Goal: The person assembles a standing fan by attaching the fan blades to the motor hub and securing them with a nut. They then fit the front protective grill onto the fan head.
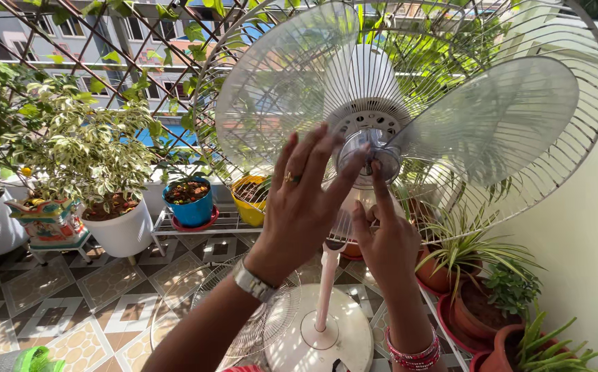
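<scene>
Both hands working at hub cap (369, 153) of pedestal fan (409, 124), front guard off. Left hand (303, 200) lying open, fingers spread, tips touching cap's left side, not closing on it. Right hand (383, 238) reaching up from below, index finger pressing cap front, other fingers loosely curled. Translucent blades (499, 117) spreading around cap. Detached guard (244, 310) lying on tiled floor (106, 289) below wrists. Potted plants (106, 172) beyond left hand.

I see translucent pale-grey fan blades (492, 117) in a white wire guard (592, 131), a pink pole (327, 282) on a cream base (340, 337), a blue pot (190, 207), a yellow pot (249, 200), terracotta pots (474, 313), and diamond-patterned floor tiles (71, 303).
</scene>
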